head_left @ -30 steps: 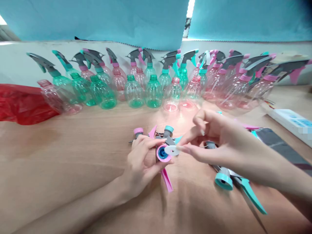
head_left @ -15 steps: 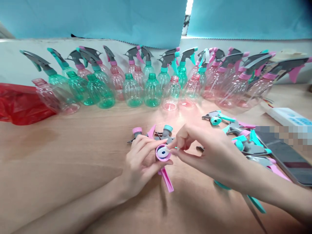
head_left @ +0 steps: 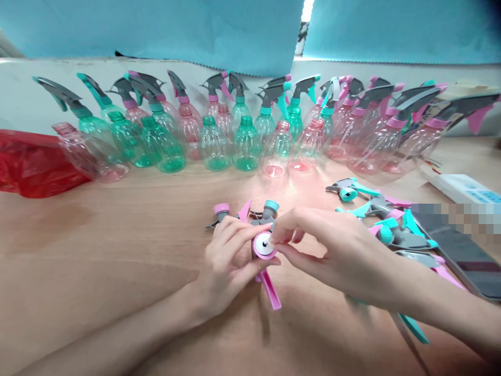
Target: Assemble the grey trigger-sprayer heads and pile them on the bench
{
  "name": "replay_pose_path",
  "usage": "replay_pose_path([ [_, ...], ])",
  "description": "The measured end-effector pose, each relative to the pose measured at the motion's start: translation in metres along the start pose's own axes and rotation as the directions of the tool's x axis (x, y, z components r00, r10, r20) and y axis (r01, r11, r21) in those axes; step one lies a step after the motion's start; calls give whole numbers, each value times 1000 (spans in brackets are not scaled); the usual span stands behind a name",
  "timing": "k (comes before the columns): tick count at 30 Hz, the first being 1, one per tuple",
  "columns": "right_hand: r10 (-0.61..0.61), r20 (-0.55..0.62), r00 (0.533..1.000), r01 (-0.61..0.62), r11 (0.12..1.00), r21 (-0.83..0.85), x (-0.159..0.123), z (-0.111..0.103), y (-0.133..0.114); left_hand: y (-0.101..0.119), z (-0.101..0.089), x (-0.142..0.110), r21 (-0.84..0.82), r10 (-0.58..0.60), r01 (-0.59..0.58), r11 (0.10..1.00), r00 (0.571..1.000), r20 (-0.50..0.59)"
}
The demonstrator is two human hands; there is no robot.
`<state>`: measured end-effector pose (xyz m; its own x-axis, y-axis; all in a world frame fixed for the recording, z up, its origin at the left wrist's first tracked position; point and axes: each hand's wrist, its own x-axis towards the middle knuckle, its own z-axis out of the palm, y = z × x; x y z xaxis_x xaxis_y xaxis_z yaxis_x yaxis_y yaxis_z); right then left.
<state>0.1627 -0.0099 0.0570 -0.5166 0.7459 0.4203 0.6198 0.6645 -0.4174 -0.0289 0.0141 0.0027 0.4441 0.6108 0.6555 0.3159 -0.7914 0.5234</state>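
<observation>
Pink-collared spray head (head_left: 267, 279) in my left hand (head_left: 223, 261), white disc (head_left: 260, 244) seated in its collar (head_left: 265, 257).
Through my remote head feed, the left fingers close around the spray head, thumb below and index above; my right hand (head_left: 332, 250) comes in from four o'clock, thumb and index narrow, a fingertip touching the disc; I cannot tell whether they pinch it. The collar's mouth faces me; the trigger (head_left: 272, 293) points to five o'clock, its long axis running eleven to five. Just beyond, two spray heads (head_left: 270, 207) rest on the tabletop (head_left: 117, 250) between eleven and twelve; loose ones (head_left: 407, 239) lie around three, beside a phone (head_left: 469, 261). Farther off, toward twelve, stand bottles (head_left: 246, 149).
</observation>
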Motion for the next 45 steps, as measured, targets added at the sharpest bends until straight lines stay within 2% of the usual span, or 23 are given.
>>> replay_pose_path([
  [8, 25, -1, 1000, -26, 998, -52, -3, -3, 3, 0, 0, 0, -16, -13, 13, 1000, 1000, 13],
  [16, 14, 27, 1000, -14, 1000, -9, -1, -1, 1, -1, 0, 1, -10, -8, 8, 1000, 1000, 24],
  [31, 18, 136, 991, -18, 1000, 3, 2, -7, -2, -1, 0, -1, -3, 25, -25, 1000, 999, 25],
  [40, -2, 125, 992, 4, 1000, -16, 1, -6, -2, 0, -1, -2, -20, 25, -25, 1000, 999, 37],
  [45, 34, 136, 990, -38, 999, 26, 1, -6, -1, 1, -1, -2, -7, 47, -46, 999, 998, 41],
])
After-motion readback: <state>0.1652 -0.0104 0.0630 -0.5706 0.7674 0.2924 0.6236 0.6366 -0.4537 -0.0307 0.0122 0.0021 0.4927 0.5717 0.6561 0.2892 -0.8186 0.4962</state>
